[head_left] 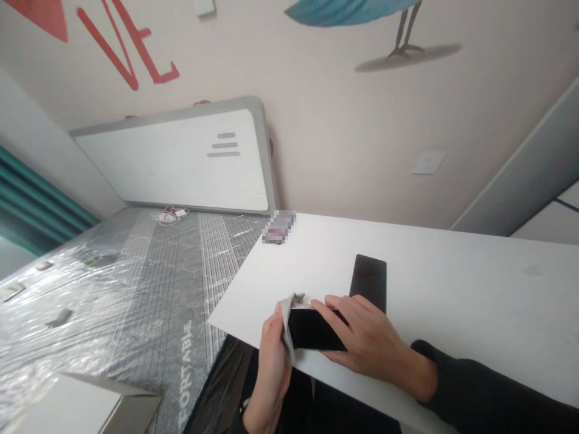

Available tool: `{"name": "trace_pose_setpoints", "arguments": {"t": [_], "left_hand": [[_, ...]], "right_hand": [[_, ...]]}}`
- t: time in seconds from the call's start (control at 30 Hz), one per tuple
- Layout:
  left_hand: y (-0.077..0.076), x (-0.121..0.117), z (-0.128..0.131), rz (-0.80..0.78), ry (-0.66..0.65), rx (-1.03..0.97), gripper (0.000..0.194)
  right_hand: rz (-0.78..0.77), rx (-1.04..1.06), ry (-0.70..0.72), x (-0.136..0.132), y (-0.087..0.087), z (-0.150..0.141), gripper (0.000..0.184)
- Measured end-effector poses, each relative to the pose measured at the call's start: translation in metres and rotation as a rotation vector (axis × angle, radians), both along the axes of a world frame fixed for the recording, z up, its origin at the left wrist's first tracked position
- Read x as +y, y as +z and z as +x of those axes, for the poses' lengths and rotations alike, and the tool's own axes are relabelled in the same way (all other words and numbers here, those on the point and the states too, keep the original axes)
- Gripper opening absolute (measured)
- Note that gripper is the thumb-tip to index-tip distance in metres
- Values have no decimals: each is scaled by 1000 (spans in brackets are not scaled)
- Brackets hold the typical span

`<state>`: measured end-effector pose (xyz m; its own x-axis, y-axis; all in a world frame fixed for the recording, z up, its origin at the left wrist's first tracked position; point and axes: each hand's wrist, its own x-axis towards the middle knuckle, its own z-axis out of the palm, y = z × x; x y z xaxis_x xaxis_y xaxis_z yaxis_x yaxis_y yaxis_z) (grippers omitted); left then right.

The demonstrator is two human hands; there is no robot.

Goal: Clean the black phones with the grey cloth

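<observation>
Head view: we see our left hand (274,367) closing narrow on a grey cloth (286,322), and the cloth presses on the end of a black phone (316,330). Our right hand (362,337) holds this phone from above in a narrow grip, over a white table (452,271). A second black phone (370,277) lies on the table, just beside our right hand. A plastic-wrapped mattress (136,283) lies beyond the table.

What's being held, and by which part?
The right hand grips a black phone by one end; the left hand holds a grey cloth against the other.
</observation>
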<state>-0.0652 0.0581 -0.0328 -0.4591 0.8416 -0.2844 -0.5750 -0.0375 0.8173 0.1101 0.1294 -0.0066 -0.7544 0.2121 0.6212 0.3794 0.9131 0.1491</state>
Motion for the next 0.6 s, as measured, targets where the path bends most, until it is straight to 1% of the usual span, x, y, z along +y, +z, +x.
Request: {"name": "trace_pose_setpoints", "arguments": {"t": [0.07,0.1,0.13,0.2,0.27,0.33,0.4,0.5,0.6], "left_hand": [[3,3,2,14,14,-134,38],[6,4,3,26,3,-178,37],[9,5,4,41,-16,-198,35],[17,5,5,54,-58,-206,36],[23,4,5,55,-131,-223,46],[25,0,5,58,-196,-195,56],[23,-5,3,61,-243,-109,56],[17,-11,-3,58,-316,-34,51],[16,-15,-14,85,-418,-29,46]], "right_hand": [[93,2,35,0,0,1,40],[98,0,50,2,0,1,39],[63,3,56,4,0,1,40],[-109,30,27,8,-3,1,51],[-299,85,-12,13,-5,0,63],[-460,135,-29,15,-7,-1,72],[-604,168,-18,15,-8,-1,74],[-731,189,3,12,-8,1,77],[-762,172,1,9,-9,3,81]]}}
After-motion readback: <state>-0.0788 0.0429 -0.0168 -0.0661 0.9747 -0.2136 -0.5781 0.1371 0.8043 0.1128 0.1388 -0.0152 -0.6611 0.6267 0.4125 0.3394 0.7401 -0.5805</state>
